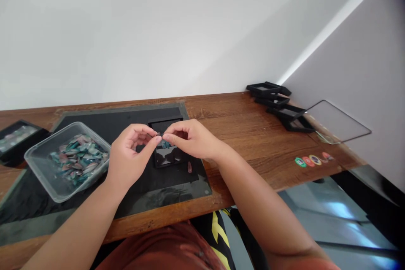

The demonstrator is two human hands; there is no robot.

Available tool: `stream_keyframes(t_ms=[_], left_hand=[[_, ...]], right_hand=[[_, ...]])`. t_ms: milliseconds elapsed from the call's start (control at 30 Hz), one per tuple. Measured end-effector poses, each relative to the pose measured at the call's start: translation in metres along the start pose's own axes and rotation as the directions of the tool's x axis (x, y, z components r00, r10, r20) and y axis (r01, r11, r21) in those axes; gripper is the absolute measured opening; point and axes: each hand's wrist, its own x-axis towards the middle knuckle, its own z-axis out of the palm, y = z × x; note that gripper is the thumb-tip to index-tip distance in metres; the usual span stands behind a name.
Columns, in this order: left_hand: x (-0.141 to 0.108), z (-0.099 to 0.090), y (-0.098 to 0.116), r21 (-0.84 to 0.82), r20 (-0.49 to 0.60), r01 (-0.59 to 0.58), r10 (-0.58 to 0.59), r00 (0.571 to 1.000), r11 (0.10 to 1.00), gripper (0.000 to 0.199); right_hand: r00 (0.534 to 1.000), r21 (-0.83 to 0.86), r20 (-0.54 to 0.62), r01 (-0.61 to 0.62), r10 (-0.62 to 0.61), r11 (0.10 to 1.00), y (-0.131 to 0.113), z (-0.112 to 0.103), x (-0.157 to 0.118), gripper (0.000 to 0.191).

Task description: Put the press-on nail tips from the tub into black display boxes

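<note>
My left hand (133, 152) and my right hand (193, 137) meet fingertip to fingertip, both closed in a pinch. Between them is a tiny dark thing, mostly hidden by the fingers, so its kind cannot be told. Right below lies a shallow black tray (160, 163) with a shiny, reflecting floor. A few teal pieces (165, 144) show in it under my fingers. One pinkish, drop-shaped piece (190, 167) rests on the dark mat beside the tray's right edge. To the left of my left hand, a clear plastic tub (41, 168) holds many flat teal and pinkish stone-like pieces (82, 158).
A black mat (133, 114) under a clear sheet covers part of the wooden table (228, 122). At far left stands a black box (19, 137) with pale contents. Several black frames (272, 99) are stacked back right, near a thin wire frame (340, 122) and round stickers (306, 160).
</note>
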Motion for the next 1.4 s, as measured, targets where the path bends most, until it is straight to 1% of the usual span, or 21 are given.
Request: stream_keyframes(t_ms=[67, 133, 233, 300, 400, 533, 667, 833, 900, 967, 1033, 1133, 1200, 1267, 1333, 1400], left_hand=[[0.000, 0.000, -0.004, 0.022, 0.029, 0.019, -0.020, 0.999, 1.000, 0.019], [0.002, -0.001, -0.006, 0.067, 0.025, 0.028, -0.029, 0.999, 0.997, 0.017], [0.004, -0.001, -0.007, 0.123, 0.005, 0.033, -0.034, 0.999, 0.992, 0.014], [0.004, -0.001, -0.008, 0.139, 0.014, 0.037, -0.039, 0.999, 0.990, 0.013], [0.003, -0.001, -0.010, 0.175, 0.044, 0.037, -0.045, 0.998, 0.984, 0.013], [0.002, -0.003, -0.014, 0.285, 0.096, 0.025, -0.055, 0.994, 0.958, 0.016], [0.003, -0.005, -0.017, 0.401, 0.180, 0.032, -0.113, 0.977, 0.916, 0.017], [0.003, -0.003, -0.016, 0.426, 0.188, 0.036, -0.127, 0.974, 0.904, 0.015], [0.003, -0.002, -0.017, 0.403, 0.184, 0.047, -0.130, 0.974, 0.914, 0.017], [0.002, -0.001, -0.017, 0.354, 0.175, 0.060, -0.129, 0.976, 0.933, 0.020], [0.002, 0.000, -0.016, 0.296, 0.162, 0.070, -0.122, 0.979, 0.952, 0.024], [0.000, 0.000, -0.015, 0.227, 0.161, 0.075, -0.113, 0.980, 0.971, 0.027], [-0.001, 0.000, -0.015, 0.209, 0.166, 0.069, -0.105, 0.981, 0.976, 0.026], [-0.001, 0.000, -0.014, 0.216, 0.160, 0.055, -0.091, 0.983, 0.975, 0.023], [-0.002, 0.000, -0.013, 0.228, 0.142, 0.049, -0.083, 0.986, 0.972, 0.022], [-0.002, 0.000, -0.010, 0.227, 0.130, 0.061, -0.092, 0.987, 0.972, 0.028]], right_hand=[[1.000, -0.104, -0.023, 0.008, -0.011, 0.995, 0.000, -0.002, -0.001, 0.027], [0.998, -0.197, -0.055, 0.008, -0.020, 0.980, -0.001, -0.005, -0.002, 0.026], [0.993, -0.294, -0.116, -0.016, -0.019, 0.956, -0.002, -0.011, -0.003, 0.022], [0.991, -0.343, -0.135, -0.044, -0.003, 0.938, -0.003, -0.015, -0.004, 0.019], [0.994, -0.395, -0.096, -0.088, 0.054, 0.915, -0.003, -0.018, -0.003, 0.014], [0.989, -0.463, -0.032, -0.145, 0.147, 0.874, -0.002, -0.019, -0.002, 0.009], [0.987, -0.536, -0.010, -0.138, 0.157, 0.833, 0.000, -0.016, -0.001, 0.008], [0.977, -0.570, 0.026, -0.159, 0.212, 0.806, -0.002, -0.013, 0.000, 0.007], [0.970, -0.552, 0.043, -0.178, 0.241, 0.815, -0.002, -0.014, 0.000, 0.004], [0.966, -0.503, 0.052, -0.195, 0.255, 0.842, 0.000, -0.016, 0.000, 0.002], [0.967, -0.421, 0.052, -0.206, 0.250, 0.883, 0.002, -0.019, -0.001, 0.009], [0.976, -0.269, 0.066, -0.184, 0.209, 0.945, 0.006, -0.021, -0.001, 0.025], [0.982, -0.154, 0.091, -0.151, 0.166, 0.977, 0.008, -0.021, -0.001, 0.032], [0.986, -0.020, 0.113, -0.121, 0.123, 0.992, 0.010, -0.019, -0.001, 0.035], [0.985, 0.098, 0.143, -0.108, 0.094, 0.989, 0.010, -0.017, 0.000, 0.035], [0.981, 0.152, 0.173, -0.112, 0.085, 0.982, 0.009, -0.015, -0.001, 0.033]])
